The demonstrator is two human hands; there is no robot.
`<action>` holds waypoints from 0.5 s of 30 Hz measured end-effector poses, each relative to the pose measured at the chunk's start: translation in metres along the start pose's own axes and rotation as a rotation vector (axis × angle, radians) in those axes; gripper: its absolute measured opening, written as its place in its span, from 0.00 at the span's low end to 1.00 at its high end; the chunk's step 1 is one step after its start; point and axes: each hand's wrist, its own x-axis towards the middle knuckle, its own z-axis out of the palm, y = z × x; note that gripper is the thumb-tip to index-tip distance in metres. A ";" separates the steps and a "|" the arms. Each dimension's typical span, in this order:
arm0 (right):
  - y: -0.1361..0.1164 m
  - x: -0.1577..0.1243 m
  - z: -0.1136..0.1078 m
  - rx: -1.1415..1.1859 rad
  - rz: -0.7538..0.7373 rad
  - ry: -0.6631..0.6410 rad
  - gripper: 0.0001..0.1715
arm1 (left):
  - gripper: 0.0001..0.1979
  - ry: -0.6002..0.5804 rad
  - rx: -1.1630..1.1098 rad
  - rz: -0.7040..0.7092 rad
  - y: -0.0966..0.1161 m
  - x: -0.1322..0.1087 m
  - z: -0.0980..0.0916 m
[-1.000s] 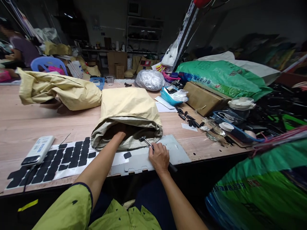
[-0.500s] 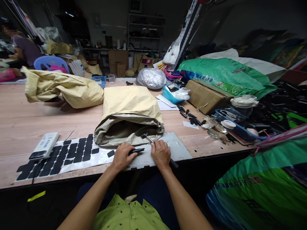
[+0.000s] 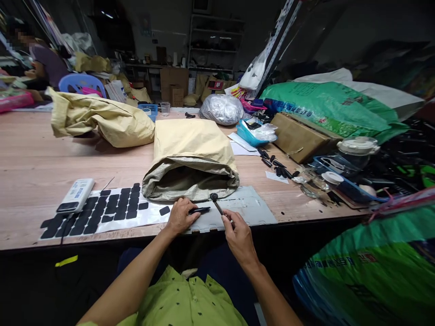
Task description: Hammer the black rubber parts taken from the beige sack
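- Head view, near edge of the wooden bench (image 3: 34, 172): the left hand (image 3: 181, 216) lies on a flat grey plastic panel (image 3: 248, 208), fingers pinched on a slim black plastic piece (image 3: 200, 210).
- The right hand (image 3: 239, 231) has its fingers wrapped round a small metal-shafted hammer (image 3: 217, 206) (dark head towards the sack, just beside the black piece).
- Behind both gapes an open beige woven sack (image 3: 190, 176), its mouth at the panel's far edge; a white sheet of black pads (image 3: 112, 210) lies to the left.
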 end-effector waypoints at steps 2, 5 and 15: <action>-0.005 -0.009 0.000 0.023 -0.005 -0.035 0.17 | 0.08 -0.001 0.008 -0.012 0.000 0.000 0.001; -0.005 -0.016 0.004 0.021 -0.017 -0.059 0.17 | 0.08 -0.002 0.012 -0.012 0.000 0.001 0.002; -0.012 -0.018 0.007 0.008 -0.029 -0.073 0.17 | 0.09 -0.030 0.039 -0.026 0.002 0.001 0.001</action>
